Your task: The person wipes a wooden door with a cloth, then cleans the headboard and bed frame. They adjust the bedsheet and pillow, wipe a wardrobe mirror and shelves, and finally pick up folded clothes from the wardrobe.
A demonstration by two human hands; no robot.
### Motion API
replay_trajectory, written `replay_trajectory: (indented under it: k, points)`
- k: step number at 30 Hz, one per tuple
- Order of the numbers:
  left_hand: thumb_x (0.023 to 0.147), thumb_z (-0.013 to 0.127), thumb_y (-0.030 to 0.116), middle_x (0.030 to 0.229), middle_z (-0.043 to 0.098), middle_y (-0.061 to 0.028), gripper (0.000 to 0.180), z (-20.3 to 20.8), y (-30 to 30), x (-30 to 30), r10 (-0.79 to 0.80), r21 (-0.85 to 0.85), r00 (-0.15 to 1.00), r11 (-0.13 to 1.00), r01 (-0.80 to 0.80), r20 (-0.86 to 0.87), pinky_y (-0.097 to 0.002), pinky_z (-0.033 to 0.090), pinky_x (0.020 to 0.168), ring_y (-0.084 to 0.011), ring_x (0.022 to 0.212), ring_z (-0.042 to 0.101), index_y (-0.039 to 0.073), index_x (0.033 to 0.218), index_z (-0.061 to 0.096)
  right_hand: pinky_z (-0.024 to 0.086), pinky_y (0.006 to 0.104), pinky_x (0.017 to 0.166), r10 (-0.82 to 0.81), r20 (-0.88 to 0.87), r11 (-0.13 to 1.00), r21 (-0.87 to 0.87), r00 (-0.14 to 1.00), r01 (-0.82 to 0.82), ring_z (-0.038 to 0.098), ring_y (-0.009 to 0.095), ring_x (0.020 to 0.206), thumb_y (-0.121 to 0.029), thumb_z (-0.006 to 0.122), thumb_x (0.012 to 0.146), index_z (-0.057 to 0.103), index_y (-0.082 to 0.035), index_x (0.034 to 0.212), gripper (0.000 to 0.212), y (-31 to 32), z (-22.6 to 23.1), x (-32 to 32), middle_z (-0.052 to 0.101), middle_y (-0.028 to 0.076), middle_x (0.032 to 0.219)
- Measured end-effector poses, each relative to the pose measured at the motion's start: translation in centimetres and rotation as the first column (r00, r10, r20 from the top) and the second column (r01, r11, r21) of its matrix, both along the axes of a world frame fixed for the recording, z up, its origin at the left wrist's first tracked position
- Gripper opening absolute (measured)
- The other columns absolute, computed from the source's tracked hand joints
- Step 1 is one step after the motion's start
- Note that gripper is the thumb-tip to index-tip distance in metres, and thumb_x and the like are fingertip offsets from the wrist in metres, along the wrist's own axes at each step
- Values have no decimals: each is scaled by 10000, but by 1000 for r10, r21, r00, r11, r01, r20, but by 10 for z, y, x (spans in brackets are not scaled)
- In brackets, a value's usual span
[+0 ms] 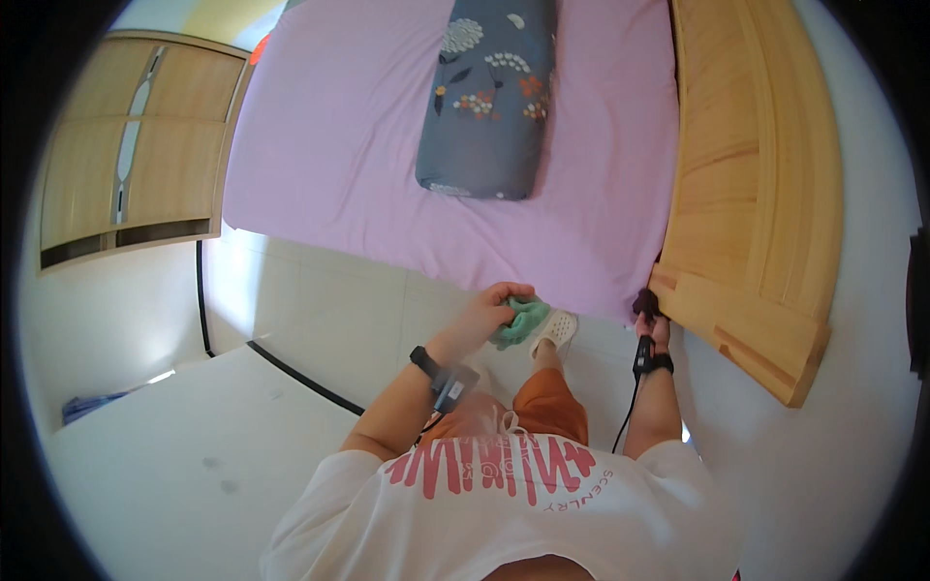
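Observation:
My left hand (496, 308) is closed around a crumpled green cloth (524, 321), just off the near edge of the bed. Pink-lilac bedding (339, 126) covers the mattress and hangs down beside that hand. At the bed's near right corner, my right hand (656, 333) grips a small bunched dark maroon piece, seemingly cloth (645, 302). It sits against the corner of the bedding and the end of the wooden headboard (765, 194). The fingertips of my right hand are partly hidden by it.
On the bed lies a folded grey-blue quilt (489, 107) with a flower print. A wooden cabinet (87, 145) stands at the left, and a white surface (194, 465) fills the lower left. My foot in a white clog (555, 330) rests on the tiled floor (339, 290).

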State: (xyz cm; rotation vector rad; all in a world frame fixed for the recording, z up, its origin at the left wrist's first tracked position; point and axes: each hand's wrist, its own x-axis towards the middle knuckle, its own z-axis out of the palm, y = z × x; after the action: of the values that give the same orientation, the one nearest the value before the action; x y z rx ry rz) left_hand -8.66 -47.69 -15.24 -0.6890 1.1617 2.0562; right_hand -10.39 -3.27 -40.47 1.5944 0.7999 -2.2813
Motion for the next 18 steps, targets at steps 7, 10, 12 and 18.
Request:
replay_trajectory:
  k: [7,10,12,18]
  points:
    - [891,551,247,837,592,-49,237,-25,-14,-11,226,94,971,968,-233,78,-253,463,602,-121,717,563,28,972,588,544,365,734,-247,85,969,35,965,245,584,272,956,-104,467,855,560,-45,1120,287,-15,111,-3,603,113,1080]
    - [891,559,313,737,566,-24,292,-34,-25,-33,229,-34,973,973,-228,20,-256,462,598,-125,668,551,33,964,591,543,358,742,-221,-19,961,164,975,221,598,255,916,-115,475,865,559,-51,1098,255,-24,149,-3,600,119,1044]
    - [888,559,312,701,545,-20,296,-57,-42,-38,255,-38,966,967,-253,43,-270,466,586,-138,635,545,28,964,589,542,366,767,-151,-111,942,286,982,177,597,240,935,-139,479,880,554,-62,1108,253,-48,189,5,595,100,1074]
    - [896,547,334,798,618,-85,350,-167,-68,-91,290,148,867,915,-375,406,-351,498,630,-224,711,607,20,1051,572,465,440,920,233,-447,871,490,864,19,541,253,1104,-335,444,903,464,-64,1285,469,-179,363,-50,546,78,1233]
